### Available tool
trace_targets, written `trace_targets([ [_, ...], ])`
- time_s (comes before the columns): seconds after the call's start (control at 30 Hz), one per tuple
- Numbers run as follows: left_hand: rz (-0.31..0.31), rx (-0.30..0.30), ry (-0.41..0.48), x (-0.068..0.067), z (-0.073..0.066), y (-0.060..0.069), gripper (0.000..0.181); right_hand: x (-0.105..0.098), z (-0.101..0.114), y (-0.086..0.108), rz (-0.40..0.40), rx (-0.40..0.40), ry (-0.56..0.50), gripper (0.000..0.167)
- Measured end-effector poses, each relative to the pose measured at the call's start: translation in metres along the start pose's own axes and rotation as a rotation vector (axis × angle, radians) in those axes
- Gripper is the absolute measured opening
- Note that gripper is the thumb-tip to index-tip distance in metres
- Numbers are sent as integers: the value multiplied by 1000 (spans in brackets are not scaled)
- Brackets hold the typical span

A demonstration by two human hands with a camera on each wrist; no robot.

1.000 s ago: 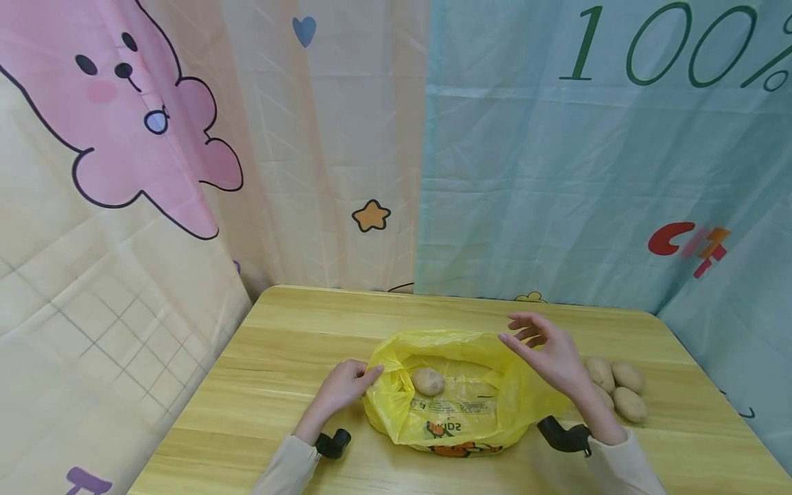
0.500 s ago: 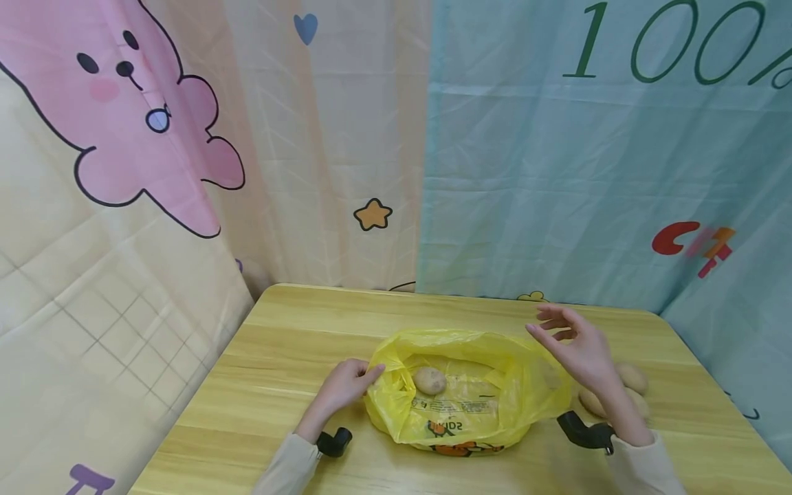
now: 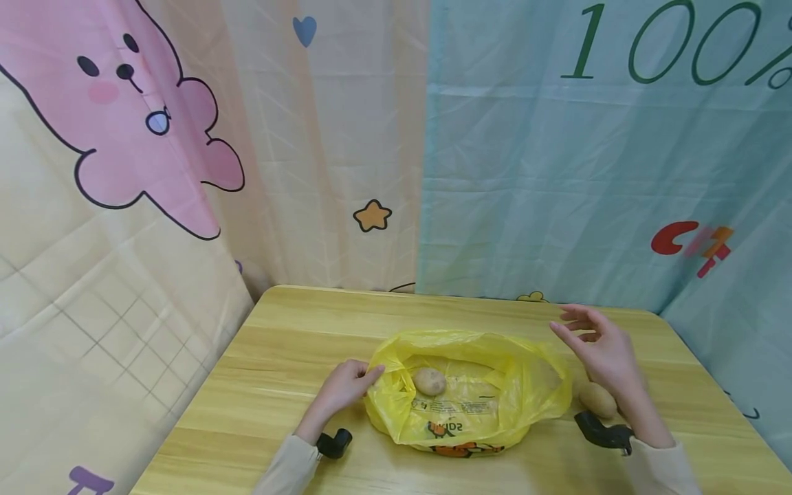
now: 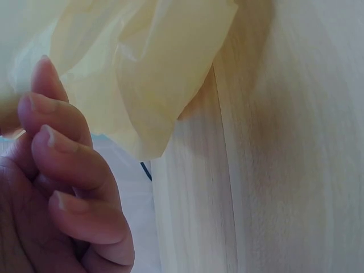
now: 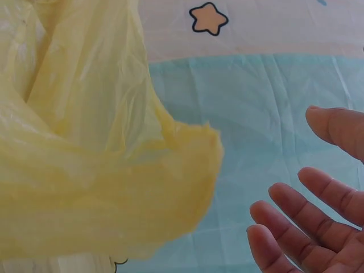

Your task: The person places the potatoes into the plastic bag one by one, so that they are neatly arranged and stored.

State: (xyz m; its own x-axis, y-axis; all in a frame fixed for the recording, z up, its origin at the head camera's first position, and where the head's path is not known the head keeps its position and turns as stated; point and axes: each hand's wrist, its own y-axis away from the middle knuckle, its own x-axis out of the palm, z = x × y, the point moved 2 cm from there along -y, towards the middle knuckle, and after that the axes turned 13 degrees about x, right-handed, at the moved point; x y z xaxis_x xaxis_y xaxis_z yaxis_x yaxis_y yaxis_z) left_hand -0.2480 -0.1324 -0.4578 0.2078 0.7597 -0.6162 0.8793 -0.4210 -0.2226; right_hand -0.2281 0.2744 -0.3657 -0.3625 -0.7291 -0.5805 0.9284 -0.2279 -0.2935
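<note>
Loosely gaping yellow bag (image 3: pixel 467 395), thin, crinkled, printed, tan potato (image 3: pixel 430 381) inside

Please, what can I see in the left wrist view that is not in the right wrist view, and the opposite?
Only the left wrist view shows the left hand, its fingers curled, and a broad stretch of table. Only the right wrist view shows the right hand, apart from the bag, and a star. Both show part of the yellow bag.
</note>
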Motion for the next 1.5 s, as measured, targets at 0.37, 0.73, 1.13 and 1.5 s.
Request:
trace_targets([
  [0.37,-1,2,-4,-1,-1,0,44,-11,-18,-2,-24,26,14,45],
  [0.73,3,3,-1,0,0,0,44,-14,-47,-4,2,96,57,47],
  [1.13,4,-4,5,0,1,0,45,-17,-73,-5,-2,147,64,50],
  [1.5,2,3,-2,0,1,0,44,-21,-92,-5,-7,150,79,50],
])
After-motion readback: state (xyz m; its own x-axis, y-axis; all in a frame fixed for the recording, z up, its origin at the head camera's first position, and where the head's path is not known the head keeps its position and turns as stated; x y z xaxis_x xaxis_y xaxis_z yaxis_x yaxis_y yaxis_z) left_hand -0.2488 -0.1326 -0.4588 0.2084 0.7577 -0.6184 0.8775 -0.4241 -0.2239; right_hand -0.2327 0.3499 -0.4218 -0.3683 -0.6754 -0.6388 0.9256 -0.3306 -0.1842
